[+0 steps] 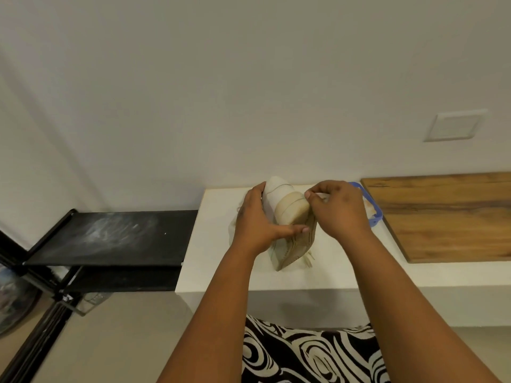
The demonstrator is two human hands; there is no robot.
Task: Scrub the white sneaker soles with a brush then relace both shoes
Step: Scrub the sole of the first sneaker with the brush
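The white sneaker [289,217] stands at the centre of the frame on the white worktop [210,261], tipped onto its side so that the ridged sole [297,246] faces lower right and the rounded upper faces the camera. The left hand [258,219] grips the shoe from the left, fingers wrapped over the upper toward the top and the thumb laid along the lower side just above the sole edge. The right hand [338,208] is closed in a pinch at the shoe's right flank, thumb and forefinger holding a small pale object [318,195]; whether this is a brush, a cloth or a lace end cannot be told. Pale lace ends [309,260] trail on the worktop just beside the sole's lower end. A blue-rimmed container [373,214] lies behind the right hand, largely hidden; a wooden board [448,214] occupies the right of the frame and a black rack [110,239] the left. Assessment: the sneaker appears light, with a soft, yielding upper and a stiffer rubber sole; a wet sole would likely be slippery. The sound place to hold it is across the upper at mid-length, as the left hand does, which leaves the sole rim exposed. The shoe lies between the two hands, in contact with both, the sole rim directly below the right hand's pinch.
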